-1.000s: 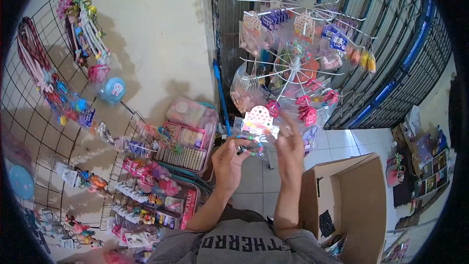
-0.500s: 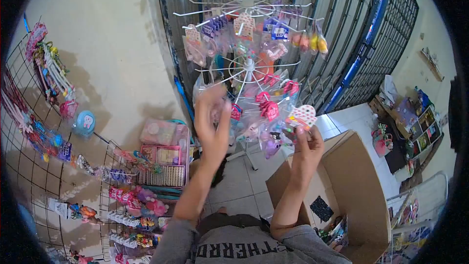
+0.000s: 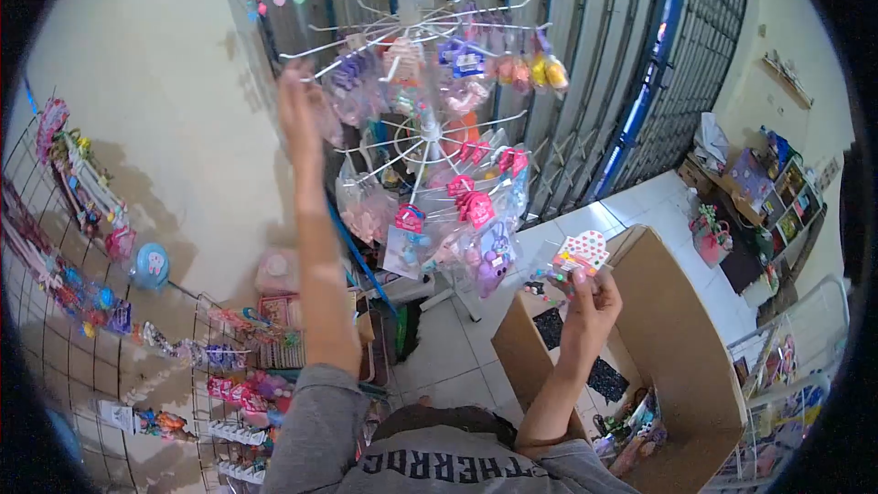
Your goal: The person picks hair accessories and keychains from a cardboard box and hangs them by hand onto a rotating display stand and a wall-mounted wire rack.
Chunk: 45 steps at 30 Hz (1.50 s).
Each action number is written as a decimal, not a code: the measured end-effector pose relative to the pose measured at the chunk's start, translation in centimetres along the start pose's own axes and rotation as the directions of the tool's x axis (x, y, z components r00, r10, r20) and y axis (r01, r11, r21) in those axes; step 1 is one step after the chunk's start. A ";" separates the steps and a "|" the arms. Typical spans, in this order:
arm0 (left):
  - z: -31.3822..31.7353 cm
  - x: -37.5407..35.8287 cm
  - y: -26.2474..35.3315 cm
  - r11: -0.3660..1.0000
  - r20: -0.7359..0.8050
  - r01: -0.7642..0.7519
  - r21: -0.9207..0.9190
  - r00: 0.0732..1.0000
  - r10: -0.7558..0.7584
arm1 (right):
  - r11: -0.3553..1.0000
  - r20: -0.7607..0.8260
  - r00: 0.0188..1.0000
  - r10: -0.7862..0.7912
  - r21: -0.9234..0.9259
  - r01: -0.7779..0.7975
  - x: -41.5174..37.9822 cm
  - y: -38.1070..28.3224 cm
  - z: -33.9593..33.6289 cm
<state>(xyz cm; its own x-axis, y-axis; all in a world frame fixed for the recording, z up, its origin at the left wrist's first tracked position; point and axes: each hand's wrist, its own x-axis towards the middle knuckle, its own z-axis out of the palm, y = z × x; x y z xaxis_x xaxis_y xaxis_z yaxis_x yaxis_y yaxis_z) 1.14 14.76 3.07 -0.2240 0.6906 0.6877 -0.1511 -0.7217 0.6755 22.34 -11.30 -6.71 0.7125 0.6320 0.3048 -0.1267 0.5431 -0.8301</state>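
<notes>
My left hand (image 3: 299,114) is raised at the left side of the rotating wire rack (image 3: 433,135), beside a hook of the upper tier and a clear packet hanging there; it is blurred, and its grip cannot be made out. Between the fingertips of my right hand (image 3: 590,304) is a small packet with a heart-dotted card (image 3: 583,251) and colourful beads. This packet is over the near edge of the box, right of the rack. Pink-tagged packets (image 3: 476,209) hang on the lower tier, yellow and pink items (image 3: 549,71) on the upper one.
An open cardboard box (image 3: 686,357) with packets inside stands at the lower right. At the left, a wire grid (image 3: 55,348) holds many hair accessories. Behind the rack is a folding metal gate (image 3: 585,82). A shelf of goods (image 3: 796,210) stands far right.
My left hand has risen from the lower tier to the upper tier's left side. My right hand still holds the packet, now lower and away from the rack. The view has shifted.
</notes>
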 end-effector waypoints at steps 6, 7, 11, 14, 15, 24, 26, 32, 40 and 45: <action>3.8 -3.9 1.2 0.974 -0.078 -0.207 0.097 0.974 0.215 | 0.997 -0.003 1.000 -0.029 0.077 0.029 -0.3 -0.4 0.1; 4.5 -4.9 2.1 0.975 -0.018 -0.193 0.112 0.981 0.196 | 0.999 -0.071 0.997 0.040 0.014 -0.039 -0.7 -1.1 0.6; 8.3 -7.8 3.1 0.786 0.210 -0.452 0.422 0.892 0.401 | 0.998 0.021 0.999 -0.048 0.042 0.047 -0.5 -0.6 0.4; 9.9 -9.9 5.8 0.699 0.335 -0.561 0.443 0.827 0.452 | 0.997 -0.008 0.999 -0.049 0.065 0.050 -0.5 -0.5 0.8; 10.0 -10.4 6.2 0.706 0.403 -0.611 0.358 0.783 0.473 | 0.997 -0.008 0.999 -0.051 0.063 0.051 -0.5 -0.5 0.9; 3.5 -6.4 3.1 0.964 -0.338 -0.223 0.147 0.904 0.260 | 0.998 -0.040 0.999 -0.001 0.064 0.004 -0.8 -0.2 1.0; 2.6 -5.3 2.3 0.972 -0.324 -0.195 0.135 0.918 0.229 | 1.000 -0.021 1.000 0.019 0.003 -0.019 -0.8 -0.1 1.2; 1.8 -5.0 1.7 0.986 -0.317 -0.141 0.093 0.934 0.164 | 0.996 -0.004 0.999 0.043 0.074 -0.042 -1.1 0.2 2.0; 3.0 -4.8 1.3 0.955 -0.231 -0.182 0.233 0.944 0.236 | 0.993 0.025 0.998 0.059 0.099 -0.061 -0.9 0.2 2.0; 3.9 -4.7 1.2 0.946 -0.177 -0.273 0.176 0.937 0.303 | 0.999 0.055 0.998 0.042 0.020 -0.043 -0.9 0.3 1.2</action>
<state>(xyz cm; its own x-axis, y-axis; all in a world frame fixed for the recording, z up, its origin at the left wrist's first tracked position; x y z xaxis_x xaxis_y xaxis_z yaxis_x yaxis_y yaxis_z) 5.77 10.83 1.70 -0.4257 0.4198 0.8016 0.0873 -0.8627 0.4982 20.85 -11.03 -6.64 0.6679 0.6833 0.2951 -0.1704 0.5263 -0.8330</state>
